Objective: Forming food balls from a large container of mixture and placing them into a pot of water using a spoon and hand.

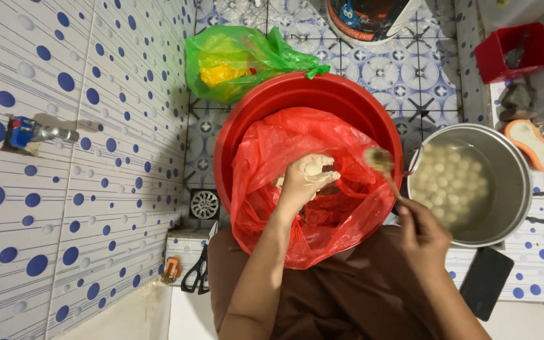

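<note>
Brown garment (347,296) at lower edge, nearest camera. Left hand (306,179): fingers curled tight around pale paste lump (315,167), inside red plastic bag (297,233) lining red basin (310,94). Right hand (422,234): fingers pinched on spoon (383,165), paste-coated bowl raised between basin and metal pot (511,189). Pot holds pale balls (451,182) in water. Scissors (196,272) lower left; green bag (234,60) behind basin, on tiled floor (410,75).

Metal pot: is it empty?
No. The metal pot holds many pale round balls sitting in liquid, beside the red basin.
</note>
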